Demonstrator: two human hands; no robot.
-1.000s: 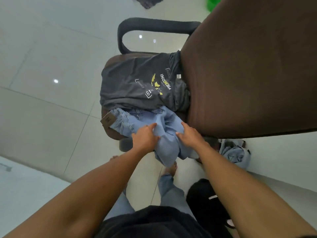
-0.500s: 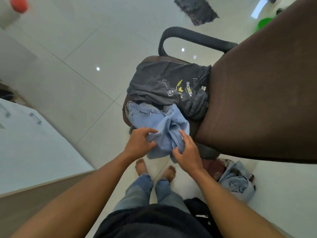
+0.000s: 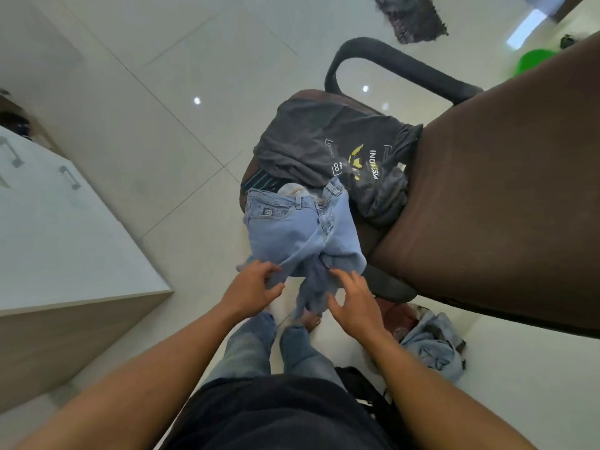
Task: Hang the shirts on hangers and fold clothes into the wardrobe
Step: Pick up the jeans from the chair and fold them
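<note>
A brown chair (image 3: 503,206) fills the right side, its seat serving as the sorting place. To the left stands a white cabinet (image 3: 65,248) with metal handles, well apart from the chair across the tiled floor (image 3: 162,92).

On the back of the seat a grey T-shirt (image 3: 318,138) lies spread and rumpled. In front of it are the light blue jeans (image 3: 292,235), waistband up on the seat and the legs bunched and drooping over the front edge. A second heap of denim (image 3: 431,349) lies on the floor beside the chair's base.

The left hand (image 3: 251,290) pinches the lower edge of the jeans, its fingers (image 3: 269,266) curled round a fold of cloth. The right hand (image 3: 357,306) is spread, its fingers (image 3: 341,276) straight and reaching at the hanging legs without a grip that shows.

The step in hand looks like gathering the jeans for folding; the T-shirt is not yet on a hanger. Next, the right hand probably needs to catch the loose legs so both hands can lift the jeans clear, shake the bunching out and lay leg on leg.
</note>
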